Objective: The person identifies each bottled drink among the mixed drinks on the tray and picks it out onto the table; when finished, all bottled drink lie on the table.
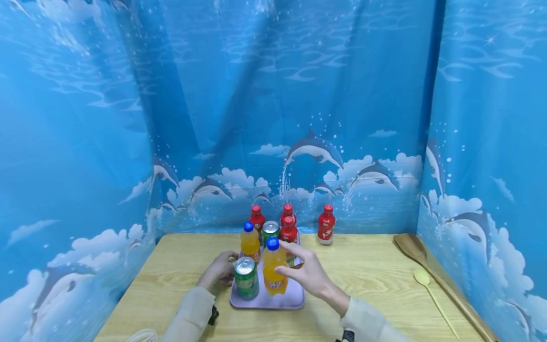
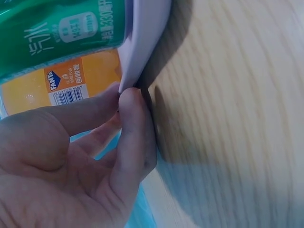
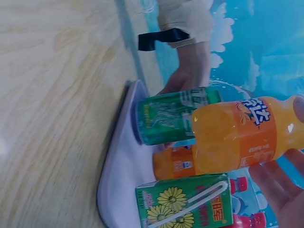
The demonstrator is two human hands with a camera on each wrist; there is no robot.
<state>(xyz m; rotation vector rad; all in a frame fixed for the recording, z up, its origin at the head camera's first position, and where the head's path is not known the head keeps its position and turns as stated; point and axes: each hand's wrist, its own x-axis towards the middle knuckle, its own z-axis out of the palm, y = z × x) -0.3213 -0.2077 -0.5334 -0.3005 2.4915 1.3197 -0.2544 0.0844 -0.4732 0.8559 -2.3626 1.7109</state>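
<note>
My right hand (image 1: 315, 274) grips an orange soda bottle (image 1: 275, 270) with a blue cap near its top. In the right wrist view that soda bottle (image 3: 237, 135) is lifted clear above the tray floor. My left hand (image 1: 220, 268) pinches the left rim of the pale purple tray (image 1: 290, 300) between thumb and fingers, as the left wrist view shows at the tray rim (image 2: 145, 38). A green can (image 1: 246, 280) stands at the tray's front left. Behind it are a second orange soda bottle (image 1: 249, 243) and another green can (image 1: 270, 231). A green drink carton (image 3: 185, 204) with a straw stands on the right.
Red bottles stand toward the tray's back, including one red bottle (image 1: 289, 232) behind the right hand. Another red bottle (image 1: 326, 225) is on the table beyond the tray. A wooden spatula (image 1: 444, 280) and yellow spoon (image 1: 423, 278) lie at right. A white cord (image 1: 143, 336) lies front left.
</note>
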